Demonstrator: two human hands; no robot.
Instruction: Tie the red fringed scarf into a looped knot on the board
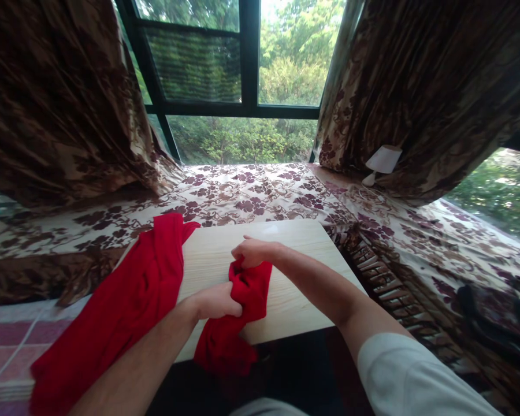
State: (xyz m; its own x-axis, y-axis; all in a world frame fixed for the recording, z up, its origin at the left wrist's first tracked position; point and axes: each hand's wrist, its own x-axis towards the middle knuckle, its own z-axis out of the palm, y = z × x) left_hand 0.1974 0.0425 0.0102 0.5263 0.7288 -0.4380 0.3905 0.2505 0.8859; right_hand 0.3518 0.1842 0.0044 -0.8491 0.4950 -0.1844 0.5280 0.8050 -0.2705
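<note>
1. A smaller red cloth (255,294) lies bunched across the pale wooden tabletop (299,300), its near end spilling past the front edge.
2. My left hand (220,300) grips its left side; my right hand (252,252) closes on its far end, one finger extended.
3. Work on this piece looks partway along, I judge: it is gathered in both hands, yet neither flat nor neatly folded.
4. To my left, a larger red cloth (147,289) drapes off the table's side, creased and apparently separate, touched by neither hand.
5. Beyond, a floral cover (251,199) runs beneath the window (249,63); a white lamp (383,159) stands right.
</note>
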